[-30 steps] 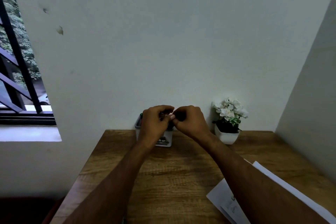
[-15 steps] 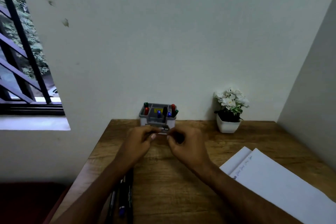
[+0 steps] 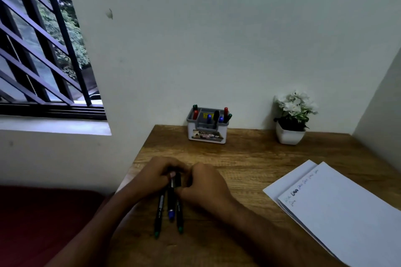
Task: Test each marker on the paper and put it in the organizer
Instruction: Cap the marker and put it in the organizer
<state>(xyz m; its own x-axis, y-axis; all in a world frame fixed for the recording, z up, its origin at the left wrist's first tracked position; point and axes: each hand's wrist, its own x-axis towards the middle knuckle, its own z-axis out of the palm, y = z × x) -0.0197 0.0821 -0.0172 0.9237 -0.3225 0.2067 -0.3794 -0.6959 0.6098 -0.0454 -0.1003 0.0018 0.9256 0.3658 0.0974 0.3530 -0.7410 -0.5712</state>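
Three dark markers lie side by side on the wooden table near its left edge. The middle marker [image 3: 171, 204] has a blue end, and the two outer markers [image 3: 158, 217] [image 3: 179, 219] have green ends. My left hand [image 3: 155, 176] and my right hand [image 3: 205, 183] meet over their far ends, with fingers curled around the top of the blue-ended marker. The grey and white organizer [image 3: 207, 135] stands at the back against the wall and holds several markers upright. The white paper [image 3: 347, 212] lies at the right with a few scribbles near its top.
A white pot with white flowers [image 3: 289, 130] stands at the back right. The table's left edge [image 3: 130, 171] runs close beside my left hand. A barred window [image 3: 43, 50] is on the left, and a wall closes the right side.
Both hands have drawn back from the organizer toward me and come down on the three markers lying at the table's left. The view has tilted down.
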